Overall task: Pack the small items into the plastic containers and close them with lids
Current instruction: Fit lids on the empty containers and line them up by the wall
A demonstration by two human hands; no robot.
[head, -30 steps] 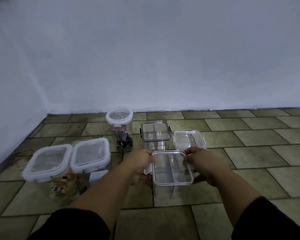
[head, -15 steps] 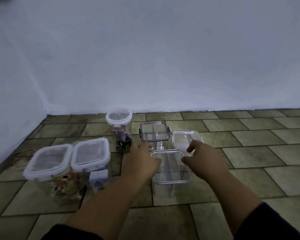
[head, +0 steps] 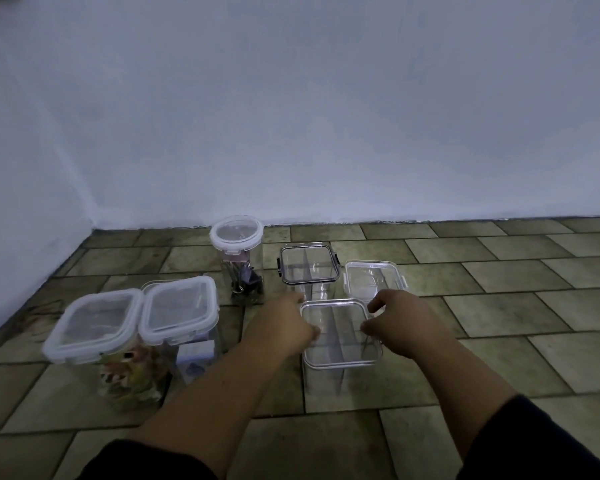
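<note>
A clear divided container [head: 340,372] stands on the tiled floor in the middle, and a clear lid [head: 340,336] lies on top of it. My left hand [head: 284,323] holds the lid's left edge, thumb on the rim and a finger at the far left corner. My right hand [head: 400,323] pinches the right edge with curled fingers and thumb. No small items show inside this container.
Behind stand a dark-rimmed divided container [head: 308,263] and a clear lidded box [head: 374,277]. A round white-lidded jar [head: 237,233] holds binder clips. At the left, two white-lidded containers [head: 92,320] [head: 181,308] hold items. The wall is close behind.
Both hands have shifted from the lid's far corners to its side edges. The lid now lies flat on the container.
</note>
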